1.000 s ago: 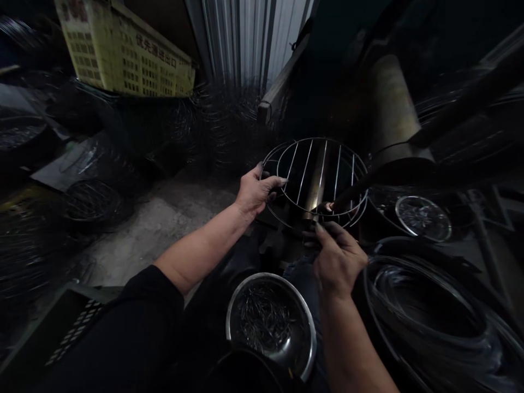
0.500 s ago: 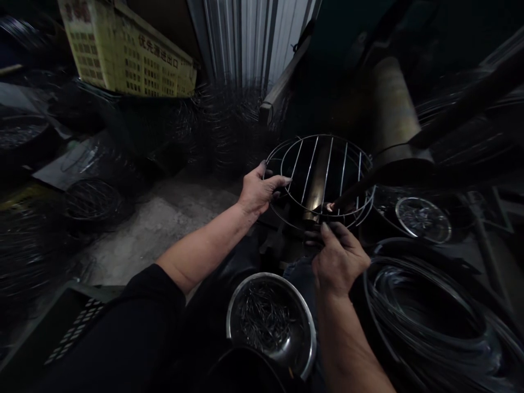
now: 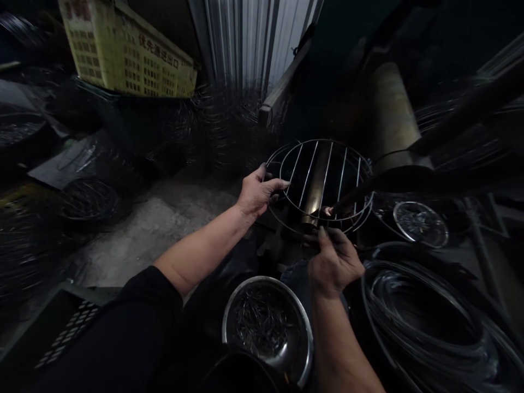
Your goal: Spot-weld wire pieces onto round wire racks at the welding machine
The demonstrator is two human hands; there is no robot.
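A round wire rack (image 3: 326,179), with thin parallel bars across two rings, is held tilted in front of me. My left hand (image 3: 260,191) is closed on its left rim, thumb on top. At the near rim, my right hand (image 3: 333,261) pinches with thumb and fingers; whether a small wire is also between them I cannot tell. Beneath the bars lies a brass-coloured rod (image 3: 314,199). A dark arm with a copper-coloured tip (image 3: 327,210) reaches in from the right, at the rack's near right part. Below my hands, a metal bowl (image 3: 286,355) contains many short wire pieces.
A thick cylinder (image 3: 395,109) of the machine stands right of the rack. Coiled wire (image 3: 388,295) fills a dark tub at lower right, near another small bowl (image 3: 421,224). A yellow crate (image 3: 135,60) is at upper left, a dark green crate (image 3: 69,311) at lower left.
The rack's near rim and my right hand have come slightly down and toward me. My left hand keeps its grip in almost the same place.
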